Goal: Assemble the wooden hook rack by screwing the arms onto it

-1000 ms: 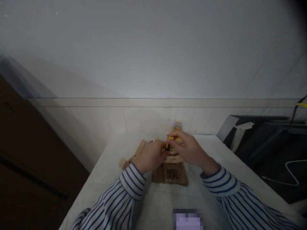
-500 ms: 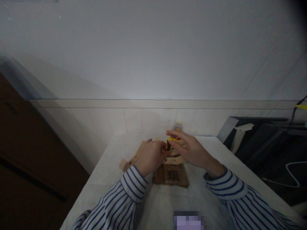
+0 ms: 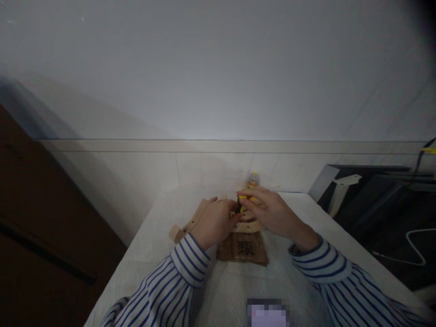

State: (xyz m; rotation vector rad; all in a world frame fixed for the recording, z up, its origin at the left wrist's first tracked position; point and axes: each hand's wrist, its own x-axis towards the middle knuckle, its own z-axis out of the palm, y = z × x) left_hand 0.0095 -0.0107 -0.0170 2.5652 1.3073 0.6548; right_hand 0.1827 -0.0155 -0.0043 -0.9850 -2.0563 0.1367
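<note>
The far side is filled by a pale wall (image 3: 218, 81), crossed by a trim band. In front of it a desk (image 3: 143, 263) is set, covered with a white, creased sheet. The left edge is taken up by a dark brown panel (image 3: 44, 218), and on the right dark boards (image 3: 381, 213) are stacked, with a white cable (image 3: 398, 260) draped over them. At the near edge a pixelated object (image 3: 268, 314) is partly cut off.

Over the middle of the desk, the left hand (image 3: 216, 222) and right hand (image 3: 275, 213) are brought close together. A brown packet (image 3: 243, 250) with dark lettering is laid between the wrists. Curved wooden pieces (image 3: 247, 226) are partly covered by the hands; another wooden piece (image 3: 192, 222) is seen beyond the left wrist. Behind, a clear bag (image 3: 252, 178) with yellow bits is placed. Between the fingertips a small yellow-and-black object (image 3: 240, 205) is held, gripped by the left hand and pinched at its top by the right.
</note>
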